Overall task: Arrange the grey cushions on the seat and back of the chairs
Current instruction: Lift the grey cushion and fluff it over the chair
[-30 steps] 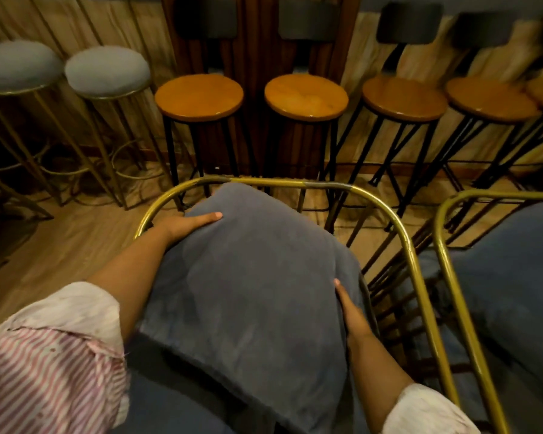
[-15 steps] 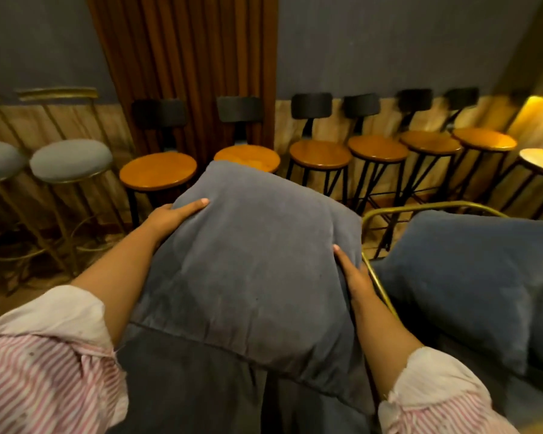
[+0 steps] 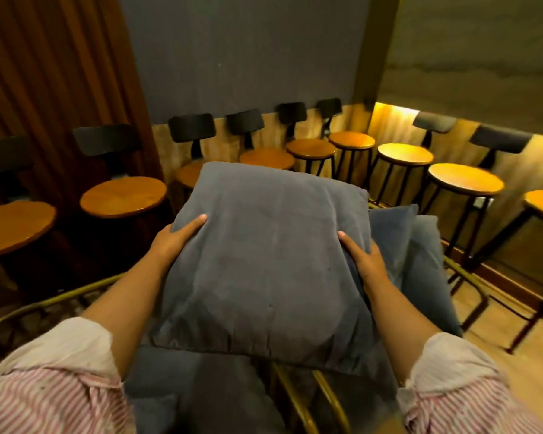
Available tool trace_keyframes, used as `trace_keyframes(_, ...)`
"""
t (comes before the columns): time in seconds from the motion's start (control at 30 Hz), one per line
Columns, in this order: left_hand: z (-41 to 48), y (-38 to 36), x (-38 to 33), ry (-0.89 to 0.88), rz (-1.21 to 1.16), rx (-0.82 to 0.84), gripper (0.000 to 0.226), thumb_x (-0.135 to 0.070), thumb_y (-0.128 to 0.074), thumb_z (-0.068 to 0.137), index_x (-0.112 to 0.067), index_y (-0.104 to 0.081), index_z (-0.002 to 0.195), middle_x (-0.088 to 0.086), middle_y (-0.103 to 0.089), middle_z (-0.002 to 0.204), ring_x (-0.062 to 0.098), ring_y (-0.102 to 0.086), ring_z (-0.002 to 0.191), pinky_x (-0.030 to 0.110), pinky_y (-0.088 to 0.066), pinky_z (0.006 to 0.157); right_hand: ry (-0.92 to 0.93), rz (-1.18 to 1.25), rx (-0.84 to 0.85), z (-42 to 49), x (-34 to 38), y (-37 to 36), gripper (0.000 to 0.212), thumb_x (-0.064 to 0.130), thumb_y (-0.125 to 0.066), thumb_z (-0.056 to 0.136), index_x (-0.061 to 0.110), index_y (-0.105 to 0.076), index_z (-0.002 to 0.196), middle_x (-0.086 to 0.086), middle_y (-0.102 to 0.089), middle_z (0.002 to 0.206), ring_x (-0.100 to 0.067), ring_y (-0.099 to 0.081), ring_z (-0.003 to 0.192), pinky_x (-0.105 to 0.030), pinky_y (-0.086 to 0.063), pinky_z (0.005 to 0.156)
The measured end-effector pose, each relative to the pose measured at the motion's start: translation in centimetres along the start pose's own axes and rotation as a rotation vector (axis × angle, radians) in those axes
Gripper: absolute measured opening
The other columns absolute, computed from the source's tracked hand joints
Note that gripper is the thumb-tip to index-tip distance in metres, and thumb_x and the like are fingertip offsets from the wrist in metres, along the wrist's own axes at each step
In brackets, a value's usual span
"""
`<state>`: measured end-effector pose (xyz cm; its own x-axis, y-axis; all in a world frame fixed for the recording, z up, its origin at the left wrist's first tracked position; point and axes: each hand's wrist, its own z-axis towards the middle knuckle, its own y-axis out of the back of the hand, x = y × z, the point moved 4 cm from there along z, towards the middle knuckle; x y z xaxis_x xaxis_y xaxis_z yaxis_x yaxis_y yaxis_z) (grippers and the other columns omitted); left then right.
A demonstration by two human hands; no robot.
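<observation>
A large grey cushion (image 3: 264, 255) is held up in front of me, its face turned toward me. My left hand (image 3: 177, 238) grips its left edge and my right hand (image 3: 362, 258) grips its right edge. Below it lies a grey seat cushion (image 3: 195, 386) on a gold-framed chair (image 3: 298, 399). Behind the held cushion on the right, two more grey cushions (image 3: 420, 261) lean on the neighbouring chair. The held cushion hides most of both chair frames.
A row of wooden bar stools (image 3: 123, 195) with black backrests lines the wall ahead and runs on to the right (image 3: 464, 180). A gold chair frame rail (image 3: 44, 302) curves at the lower left. Wooden floor (image 3: 530, 364) shows at the right.
I have lifted the cushion off the chair's backrest and carried it to the right. My view has swung up and right, so the neighbouring chair's cushions now sit behind it.
</observation>
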<state>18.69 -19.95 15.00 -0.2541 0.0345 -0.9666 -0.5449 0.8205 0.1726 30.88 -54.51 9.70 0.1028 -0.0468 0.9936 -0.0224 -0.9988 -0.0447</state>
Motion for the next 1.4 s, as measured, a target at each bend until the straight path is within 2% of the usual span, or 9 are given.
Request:
trace_keyframes(0.13,3.8,-9.2,-0.6,0.009,-0.049,0.073,0.076,-0.054,-0.07,0.073,-0.02,-0.049,0.137,0.009,-0.053,0.139,0.033,-0.054,0.121,0.041,-0.045,0.087,0.019,-0.043,-0.101,5.8,1.5,6.1,0.083,0.049,-0.079,0.069,0.024,-0.046,0.141,-0.004,-0.056,0.136,-0.03,-0.054,0.123,-0.047,-0.046,0.099)
trace_keyframes(0.27,7.3,-17.9,-1.2,0.021,-0.101,0.176,0.094,-0.066,-0.074,0.057,-0.024,-0.048,0.137,0.007,-0.054,0.139,0.032,-0.056,0.119,0.049,-0.046,0.1,0.07,-0.144,-0.166,12.0,3.6,11.5,0.077,0.047,-0.076,0.074,0.02,-0.046,0.139,0.002,-0.054,0.13,-0.021,-0.052,0.119,-0.037,-0.043,0.091)
trace_keyframes(0.57,13.1,-29.0,1.0,0.003,-0.124,0.135,0.069,-0.054,-0.063,0.079,-0.023,-0.046,0.139,0.006,-0.053,0.14,0.031,-0.052,0.124,0.04,-0.043,0.093,0.117,-0.24,-0.148,22.1,6.0,16.3,0.096,0.059,-0.081,0.058,0.035,-0.04,0.142,0.001,-0.052,0.14,-0.025,-0.054,0.122,-0.046,-0.047,0.098)
trace_keyframes(0.7,14.1,-29.3,6.1,0.148,-0.116,0.09,0.088,-0.067,-0.062,0.069,-0.024,-0.04,0.143,0.009,-0.049,0.144,0.034,-0.05,0.128,0.05,-0.041,0.105,0.064,-0.34,-0.062,24.0,3.4,14.4,0.094,0.055,-0.079,0.067,0.036,-0.031,0.146,0.005,-0.047,0.14,-0.021,-0.048,0.125,-0.039,-0.042,0.1)
trace_keyframes(0.87,14.7,-31.6,10.9,0.285,0.06,0.142,0.112,-0.062,-0.072,0.064,-0.018,-0.015,0.15,0.01,-0.032,0.154,0.034,-0.038,0.137,0.046,-0.033,0.112,-0.064,-0.646,-0.105,26.3,-1.2,13.8,0.123,0.093,-0.059,0.039,0.058,-0.003,0.142,-0.007,-0.035,0.153,-0.039,-0.038,0.137,-0.063,-0.033,0.108)
trace_keyframes(0.93,14.8,-32.2,11.9,0.282,0.09,0.132,0.114,-0.057,-0.074,0.065,-0.02,-0.01,0.151,0.01,-0.028,0.155,0.035,-0.036,0.138,0.048,-0.032,0.113,-0.09,-0.709,-0.132,26.0,-1.8,14.0,0.123,0.093,-0.057,0.04,0.056,-0.001,0.144,-0.01,-0.033,0.154,-0.041,-0.035,0.138,-0.064,-0.029,0.109)
trace_keyframes(1.1,15.9,-33.3,14.6,0.342,0.231,0.201,0.147,-0.082,-0.064,0.033,-0.034,0.014,0.148,0.011,-0.018,0.158,0.039,-0.029,0.141,0.054,-0.028,0.114,-0.089,-0.832,-0.164,26.0,-3.1,14.1,0.114,0.078,-0.063,0.061,0.046,0.002,0.149,-0.016,-0.027,0.156,-0.044,-0.028,0.141,-0.063,-0.021,0.111)
trace_keyframes(1.27,15.5,-33.5,15.1,0.216,0.336,0.153,0.092,-0.057,-0.054,0.084,-0.039,0.009,0.149,0.017,-0.017,0.158,0.04,-0.026,0.141,0.054,-0.025,0.115,0.01,-0.938,-0.209,24.7,-3.1,12.1,0.115,0.083,-0.056,0.062,0.042,0.005,0.15,-0.019,-0.026,0.154,-0.042,-0.029,0.139,-0.06,-0.022,0.111)
trace_keyframes(1.4,15.0,-32.8,14.9,0.13,0.323,0.116,0.063,-0.038,-0.032,0.1,-0.03,0.003,0.151,0.013,-0.015,0.16,0.036,-0.023,0.144,0.046,-0.022,0.117,0.094,-1.04,-0.134,23.3,-1.7,7.6,0.11,0.083,-0.05,0.068,0.041,0.011,0.149,-0.021,-0.009,0.16,-0.042,-0.02,0.144,-0.059,-0.02,0.111)
